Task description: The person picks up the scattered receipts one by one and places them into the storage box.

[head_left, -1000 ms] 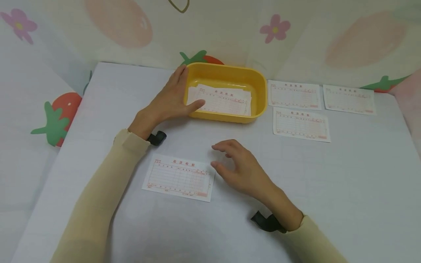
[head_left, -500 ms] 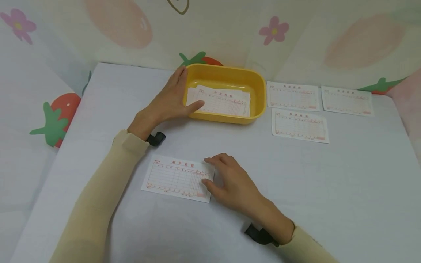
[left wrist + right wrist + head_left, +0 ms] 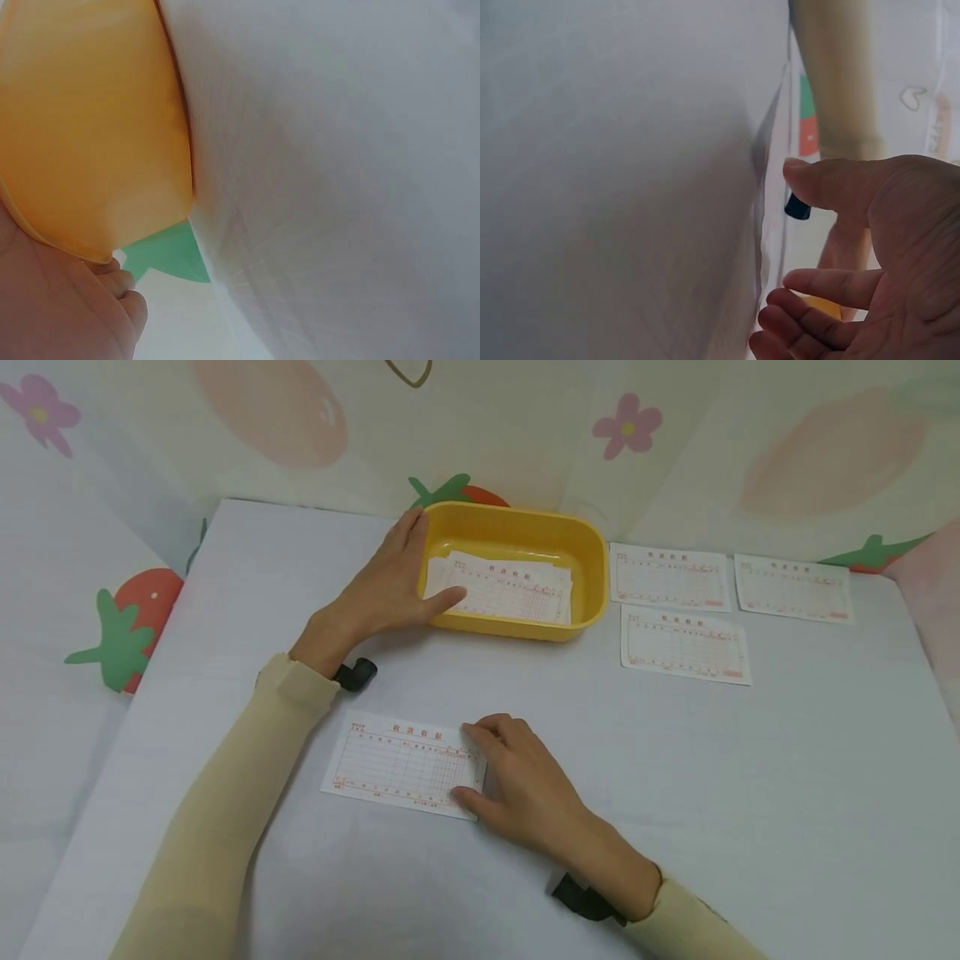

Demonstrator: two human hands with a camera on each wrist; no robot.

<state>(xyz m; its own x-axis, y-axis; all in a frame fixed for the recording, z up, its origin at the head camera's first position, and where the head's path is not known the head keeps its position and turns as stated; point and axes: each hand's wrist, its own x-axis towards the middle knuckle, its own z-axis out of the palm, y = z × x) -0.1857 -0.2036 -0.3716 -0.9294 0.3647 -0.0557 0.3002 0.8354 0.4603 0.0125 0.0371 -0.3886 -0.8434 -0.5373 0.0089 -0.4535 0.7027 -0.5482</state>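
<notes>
A yellow plastic tub (image 3: pixel 517 632) stands at the back of the table with a pile of receipt slips (image 3: pixel 517 589) inside. My left hand (image 3: pixel 386 581) grips the tub's left end, its thumb over the front rim; in the left wrist view its fingers bend round the tub's end. A single receipt slip (image 3: pixel 397 764), printed in red, lies flat at the front. Over that slip's right end is my right hand (image 3: pixel 528 789), thumb and index finger spread apart. The right wrist view shows its fingers loosely bent, close to the slip's edge; firm contact cannot be told.
Right of the tub lie three more receipt slips: one beside it (image 3: pixel 670 578), one farther right (image 3: pixel 793 589) and one in front (image 3: pixel 685 645). The white tabletop (image 3: pixel 787 793) meets a strawberry-patterned backdrop (image 3: pixel 525 427). Each wrist wears a black strap mount (image 3: pixel 356 675).
My right hand has moved left and toward the front, from beyond the single slip's upper right corner to over its right end. The left hand stays at the tub.
</notes>
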